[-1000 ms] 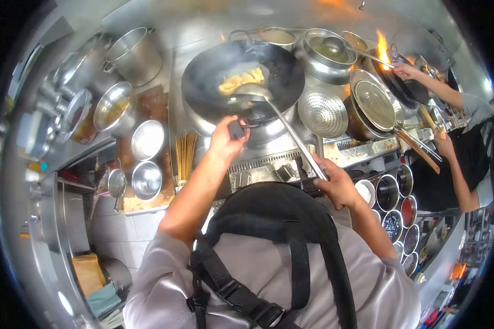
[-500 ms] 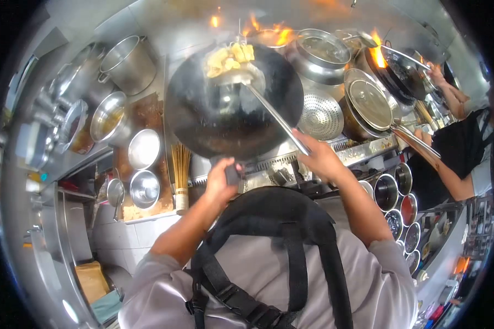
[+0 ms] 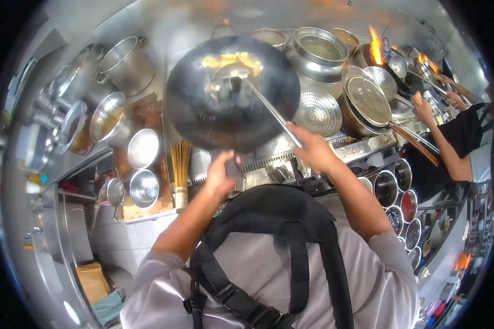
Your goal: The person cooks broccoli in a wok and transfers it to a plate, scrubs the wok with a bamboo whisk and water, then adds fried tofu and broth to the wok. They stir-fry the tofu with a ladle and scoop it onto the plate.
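Note:
A large dark wok point(image 3: 214, 120) is in front of me, its near side toward my body. My left hand point(image 3: 222, 174) is closed around the wok's dark handle point(image 3: 234, 166). In my right hand point(image 3: 313, 149) is the long metal handle of a ladle point(image 3: 269, 107), which reaches down into the wok. The ladle's bowl rests near the pale yellow food pieces point(image 3: 233, 59) at the wok's far side. What the pieces are I cannot tell. Steam blurs the upper part of the wok.
A perforated strainer point(image 3: 318, 113) and a lidless metal pot point(image 3: 320, 49) stand right of the wok. Flame point(image 3: 375, 46) rises by a co-worker's arms point(image 3: 442, 142) at right. Left are steel bowls point(image 3: 144, 149), a bamboo brush point(image 3: 181, 170) and a tall pot point(image 3: 125, 64). Seasoning tubs point(image 3: 386, 189) line the right.
The food has spread out and dropped lower against the wok's far side. Flames behind the wok have shrunk. The co-worker's hands and wok have shifted at the right.

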The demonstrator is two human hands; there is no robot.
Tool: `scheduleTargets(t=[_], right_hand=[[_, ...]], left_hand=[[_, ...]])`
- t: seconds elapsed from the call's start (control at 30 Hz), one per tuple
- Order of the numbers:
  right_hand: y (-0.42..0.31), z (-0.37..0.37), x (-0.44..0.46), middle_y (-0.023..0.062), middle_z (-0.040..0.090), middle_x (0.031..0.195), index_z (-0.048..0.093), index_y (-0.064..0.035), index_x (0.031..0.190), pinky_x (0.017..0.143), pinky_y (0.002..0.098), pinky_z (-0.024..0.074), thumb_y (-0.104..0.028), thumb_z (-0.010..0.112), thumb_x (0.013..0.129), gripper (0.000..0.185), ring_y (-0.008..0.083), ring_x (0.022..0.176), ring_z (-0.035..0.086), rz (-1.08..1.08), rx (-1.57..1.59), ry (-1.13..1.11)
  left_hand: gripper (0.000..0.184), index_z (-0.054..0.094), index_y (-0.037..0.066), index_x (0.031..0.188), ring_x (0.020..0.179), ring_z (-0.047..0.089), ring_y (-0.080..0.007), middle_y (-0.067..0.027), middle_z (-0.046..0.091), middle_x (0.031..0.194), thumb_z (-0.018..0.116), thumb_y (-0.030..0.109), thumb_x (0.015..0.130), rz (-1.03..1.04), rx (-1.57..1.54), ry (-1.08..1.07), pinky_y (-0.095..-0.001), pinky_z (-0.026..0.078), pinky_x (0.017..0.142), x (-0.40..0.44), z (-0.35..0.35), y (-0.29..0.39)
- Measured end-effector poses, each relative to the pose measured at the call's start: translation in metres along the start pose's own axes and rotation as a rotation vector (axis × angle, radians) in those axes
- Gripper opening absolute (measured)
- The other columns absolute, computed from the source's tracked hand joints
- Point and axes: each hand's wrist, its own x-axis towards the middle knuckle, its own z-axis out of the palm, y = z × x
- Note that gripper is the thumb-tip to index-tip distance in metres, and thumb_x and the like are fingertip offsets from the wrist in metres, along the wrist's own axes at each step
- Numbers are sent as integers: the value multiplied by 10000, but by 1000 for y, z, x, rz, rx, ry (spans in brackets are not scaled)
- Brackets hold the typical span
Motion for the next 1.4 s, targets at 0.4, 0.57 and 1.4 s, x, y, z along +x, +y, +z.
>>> scheduleTargets(t=[0.4, 0.57, 1.4], right_hand=[[-18, -33, -15, 49, 572, 708, 408, -146, 1460, 492, 272, 453, -28, 624, 836, 671, 111, 505, 512, 183, 262, -219], [-9, 0, -25, 61, 638, 838, 410, -179, 1462, 540, 287, 495, -124, 640, 834, 671, 124, 554, 529, 20, 40, -50], [-34, -65, -92, -11, 555, 741, 411, -101, 1453, 479, 198, 412, 36, 605, 838, 660, 48, 526, 480, 276, 464, -279]], left_hand=[[159, 518, 62, 947, 766, 597, -210, -94, 578, 822, 640, 44, 847, 3, -70, -106, -427, 545, 747, 66, 33, 37], [210, 540, 69, 1004, 724, 581, -190, -111, 594, 928, 663, 76, 833, -72, -9, -88, -406, 545, 735, -21, 16, 11], [165, 527, 63, 943, 762, 547, -234, -83, 559, 780, 652, 86, 838, -48, -71, -19, -429, 520, 729, 11, 41, 39]])
